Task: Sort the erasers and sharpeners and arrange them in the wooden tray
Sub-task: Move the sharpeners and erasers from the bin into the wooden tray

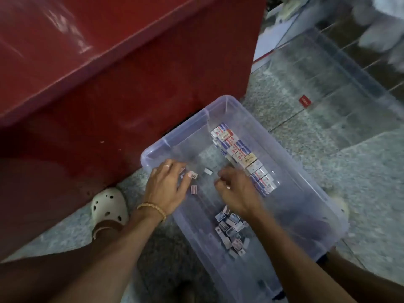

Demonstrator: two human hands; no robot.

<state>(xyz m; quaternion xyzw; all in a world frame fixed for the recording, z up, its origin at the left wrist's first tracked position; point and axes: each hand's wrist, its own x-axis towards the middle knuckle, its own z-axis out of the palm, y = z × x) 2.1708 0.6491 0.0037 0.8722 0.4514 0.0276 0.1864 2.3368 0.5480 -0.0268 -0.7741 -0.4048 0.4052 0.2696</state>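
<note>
A clear plastic tub (153,149) stands on the floor. Along its right wall runs a row of boxed erasers (242,156) with red, blue and white wrappers. A pile of small sharpeners (231,232) lies in the near part of the tub. A few loose pieces sit at the tub's far left: a pink sharpener (194,189) and a white piece (208,171). My left hand (166,184) reaches over the rim, its fingers spread over these loose pieces. My right hand (236,189) is inside the tub beside the eraser row. Its fingers are curled and blurred, and what they hold is hidden.
A large red cabinet (109,84) fills the left and far side, right against the tub. Another clear plastic container (328,84) lies on the speckled floor at the far right. A foot in a white clog (109,206) stands left of the tub.
</note>
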